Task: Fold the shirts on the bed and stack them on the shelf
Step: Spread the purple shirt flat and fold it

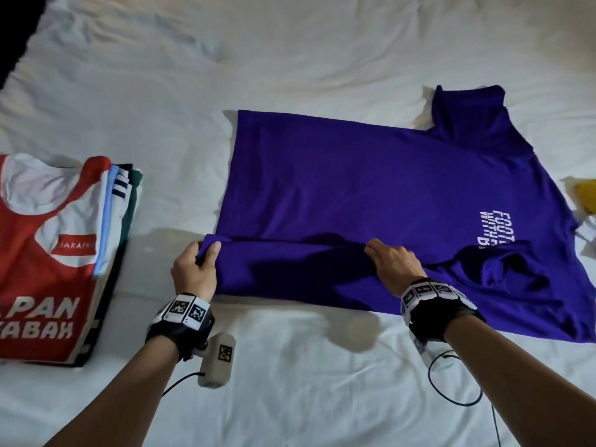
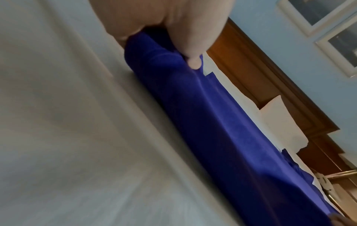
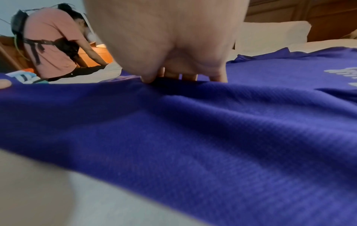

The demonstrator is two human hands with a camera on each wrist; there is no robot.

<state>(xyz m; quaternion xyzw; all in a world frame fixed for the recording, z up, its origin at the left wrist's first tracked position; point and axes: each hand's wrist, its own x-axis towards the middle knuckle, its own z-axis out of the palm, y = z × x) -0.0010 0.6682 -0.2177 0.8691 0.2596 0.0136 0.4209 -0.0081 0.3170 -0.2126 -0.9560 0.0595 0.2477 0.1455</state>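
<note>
A purple T-shirt (image 1: 371, 188) with white lettering lies spread on the white bed (image 1: 290, 59), its near long side turned over in a fold. My left hand (image 1: 201, 256) pinches the fold's left corner at the hem; the left wrist view shows the thumb pressed on the purple T-shirt (image 2: 203, 107). My right hand (image 1: 383, 256) grips the same folded edge further right, near the sleeve, with fingers curled into the purple T-shirt (image 3: 173, 130). A stack of folded shirts (image 1: 58, 253), red and white on top, rests on the bed at the left.
A yellow cloth (image 1: 585, 195) shows at the bed's right edge. Cables (image 1: 451, 391) trail from my wrist cameras across the sheet. In the right wrist view, another person (image 3: 50, 44) leans over the bed beyond the stack, and a pillow (image 3: 270, 35) sits against a wooden headboard (image 3: 318, 16).
</note>
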